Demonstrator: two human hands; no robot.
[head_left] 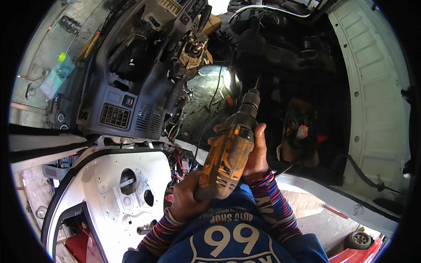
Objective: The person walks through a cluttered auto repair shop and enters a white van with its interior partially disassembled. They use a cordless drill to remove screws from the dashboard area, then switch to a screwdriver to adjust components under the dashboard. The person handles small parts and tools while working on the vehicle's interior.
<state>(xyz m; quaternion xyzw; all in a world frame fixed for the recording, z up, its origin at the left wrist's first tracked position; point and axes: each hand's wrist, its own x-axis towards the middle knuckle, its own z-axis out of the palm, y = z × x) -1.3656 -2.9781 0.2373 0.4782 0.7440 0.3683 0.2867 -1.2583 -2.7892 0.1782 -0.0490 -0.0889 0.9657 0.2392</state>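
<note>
A worn yellow and black power drill [227,153] is held in front of my chest, its chuck [250,103] and thin bit pointing up and away over the vehicle's stripped cabin floor. My left hand [188,197] is closed around the drill's rear end at the lower left. Further forward, my right hand [258,153] grips the drill's body from the right side. Its thumb lies along the casing, and some fingertips show on the other side. The drill's handle and trigger are hidden beneath the body.
A grey dashboard [153,96] with vents stands at the left, its column parts exposed. The opened white door [112,175] is near left. A dark cable [215,98] crosses the bare floor [199,107]. At right are a brown cardboard-like piece [300,151] and a white ribbed panel [375,83].
</note>
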